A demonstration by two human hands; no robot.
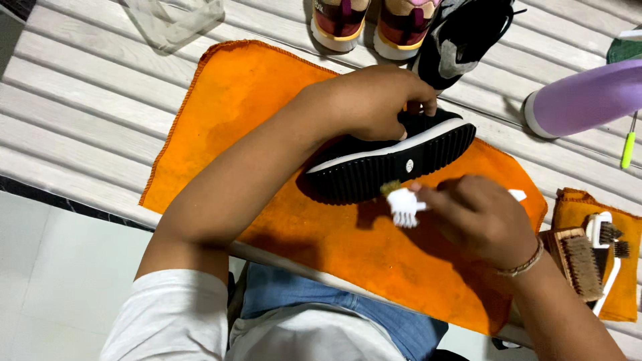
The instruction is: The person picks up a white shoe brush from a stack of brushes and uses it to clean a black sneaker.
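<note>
A black shoe [391, 164] with a white midsole stripe and a ridged black sole lies on its side on an orange cloth [267, 93]. My left hand [374, 100] grips the shoe's upper from above and holds it tilted. My right hand [478, 214] holds a small white brush [403, 206], its bristle head right at the edge of the sole. The brush handle's end pokes out past my knuckles.
A pair of pink and maroon shoes [371, 23] and another black shoe [461, 40] stand at the back. A purple bottle [588, 97] lies at the right. Wooden and white brushes [592, 257] rest on a second orange cloth [625, 294]. A clear container [174, 20] sits at the back left.
</note>
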